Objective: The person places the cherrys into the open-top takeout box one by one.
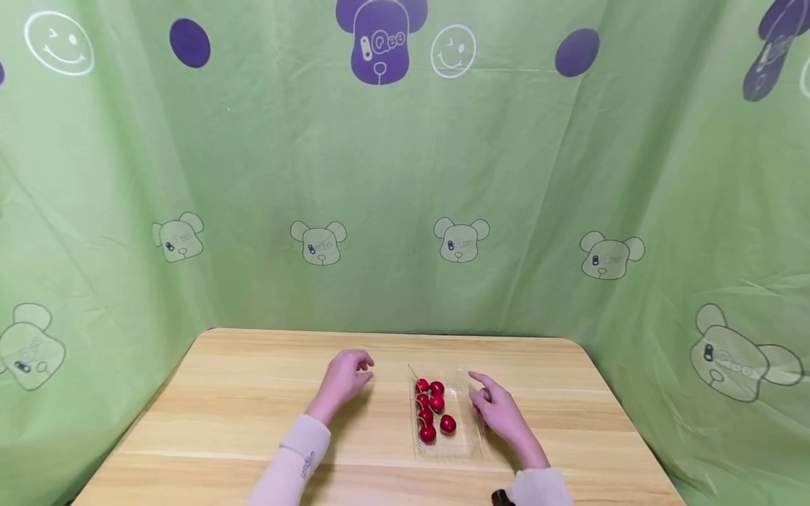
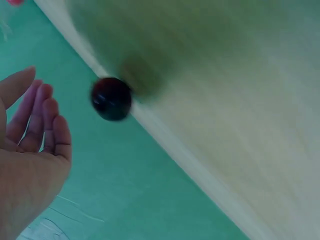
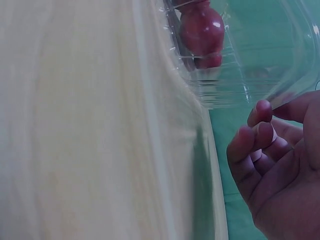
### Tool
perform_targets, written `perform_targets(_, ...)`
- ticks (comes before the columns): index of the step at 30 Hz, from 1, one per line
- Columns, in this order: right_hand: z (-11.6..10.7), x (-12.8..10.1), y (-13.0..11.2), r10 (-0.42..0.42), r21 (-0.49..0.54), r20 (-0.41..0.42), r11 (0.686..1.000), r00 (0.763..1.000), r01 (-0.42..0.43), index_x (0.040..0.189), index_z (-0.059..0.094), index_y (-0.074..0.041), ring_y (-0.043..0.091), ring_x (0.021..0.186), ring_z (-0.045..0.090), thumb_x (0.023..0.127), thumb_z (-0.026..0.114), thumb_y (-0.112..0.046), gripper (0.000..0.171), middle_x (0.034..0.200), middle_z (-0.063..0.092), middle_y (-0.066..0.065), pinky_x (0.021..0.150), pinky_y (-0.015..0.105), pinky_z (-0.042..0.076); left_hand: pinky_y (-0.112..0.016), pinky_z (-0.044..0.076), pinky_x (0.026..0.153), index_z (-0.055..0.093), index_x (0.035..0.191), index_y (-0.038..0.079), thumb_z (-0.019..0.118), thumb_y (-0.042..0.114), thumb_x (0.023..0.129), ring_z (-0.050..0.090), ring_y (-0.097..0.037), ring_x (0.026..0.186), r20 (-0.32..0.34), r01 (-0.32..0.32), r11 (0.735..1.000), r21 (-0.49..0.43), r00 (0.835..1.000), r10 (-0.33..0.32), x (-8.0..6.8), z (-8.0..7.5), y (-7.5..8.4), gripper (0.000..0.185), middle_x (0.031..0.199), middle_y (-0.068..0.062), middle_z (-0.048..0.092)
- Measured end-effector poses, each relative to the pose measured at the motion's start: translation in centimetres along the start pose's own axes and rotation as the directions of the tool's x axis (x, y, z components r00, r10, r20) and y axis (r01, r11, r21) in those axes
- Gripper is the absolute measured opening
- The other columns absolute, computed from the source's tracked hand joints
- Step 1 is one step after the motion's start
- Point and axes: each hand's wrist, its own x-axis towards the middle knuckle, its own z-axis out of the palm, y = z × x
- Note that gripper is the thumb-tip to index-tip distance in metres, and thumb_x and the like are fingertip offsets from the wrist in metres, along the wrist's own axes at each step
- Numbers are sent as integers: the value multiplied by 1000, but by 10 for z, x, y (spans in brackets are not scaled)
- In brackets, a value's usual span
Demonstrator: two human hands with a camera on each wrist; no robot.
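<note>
Several red cherries (image 1: 437,403) lie in a clear plastic box (image 1: 467,443), most of them lined up along its left side. My right hand (image 1: 496,410) is at the box's right edge; its thumb and a fingertip meet at the rim, the other fingers curled, in the right wrist view. Left of the box hovers my left hand (image 1: 346,372), fingers loosely bent with nothing between them. In the left wrist view a dark, blurred cherry (image 2: 111,99) shows apart from the fingertips, overlapping the table edge. No loose cherry shows beside that hand in the head view.
The box stands on a light wooden table (image 1: 234,393) with rounded far corners. Green patterned cloth (image 1: 380,161) hangs behind the table and along both sides. One thin cherry stem (image 1: 413,371) sticks out past the box's far left corner.
</note>
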Motion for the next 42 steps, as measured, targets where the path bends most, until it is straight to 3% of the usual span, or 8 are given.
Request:
perform_targets(5, -1, -2, 0, 5, -2, -1, 1000, 1000, -5, 154, 45, -5, 13, 50, 49, 106, 57, -10, 50, 74, 62, 13, 46, 28, 46, -46, 55, 89, 75, 104, 4, 82, 7, 84, 63, -26, 95, 57, 89, 995, 40, 994, -91, -2, -3, -16, 22, 100, -11, 74)
perform_targets(9, -1, -2, 0, -1, 7, -2, 1000, 1000, 1, 154, 45, -5, 13, 50, 49, 105, 57, -10, 50, 74, 62, 14, 45, 29, 47, -44, 54, 85, 75, 102, 4, 82, 4, 84, 60, -24, 89, 73, 115, 990, 84, 990, -122, -2, -4, -19, 19, 92, -9, 73)
perform_targets(16, 1, -1, 1, 5, 10, -10, 1000, 1000, -4, 154, 45, -5, 13, 50, 48, 105, 57, -10, 50, 75, 62, 15, 45, 28, 47, -42, 54, 81, 75, 91, 4, 82, 2, 84, 59, -22, 82, 47, 72, 989, 129, 996, -79, -3, -5, -20, 10, 81, -7, 71)
perform_targets(23, 1, -2, 0, 17, 11, -6, 1000, 1000, -17, 154, 45, -6, 14, 51, 49, 105, 57, -11, 51, 76, 62, 15, 46, 29, 48, -42, 52, 78, 76, 103, 3, 74, -1, 88, 57, -21, 78, 18, 32, 993, 117, 999, -34, -2, -1, -24, 16, 74, -3, 68)
perform_targets(28, 0, -1, 0, 25, 11, -13, 1000, 1000, -25, 154, 46, -8, 13, 50, 48, 106, 57, -13, 50, 76, 62, 15, 46, 28, 48, -40, 50, 77, 76, 103, 3, 67, -4, 85, 57, -21, 80, 8, 33, 997, 69, 999, -33, 1, -3, -21, 21, 71, 1, 64)
perform_targets(34, 0, 0, 1, 25, 4, -12, 1000, 1000, -25, 154, 46, -7, 14, 50, 48, 106, 57, -13, 50, 76, 62, 15, 45, 29, 48, -42, 53, 80, 75, 106, 3, 63, -5, 86, 61, -23, 84, -9, 14, 997, 81, 1000, -13, 0, -5, -18, 25, 74, 0, 66)
perform_targets(42, 0, 1, 2, 25, 12, -9, 1000, 1000, -24, 155, 44, -8, 14, 51, 48, 106, 56, -13, 51, 76, 61, 14, 46, 30, 48, -42, 51, 82, 73, 119, 7, 68, 0, 90, 54, -16, 78, 26, 75, 997, -1, 997, -75, 0, -11, -10, 30, 76, 3, 59)
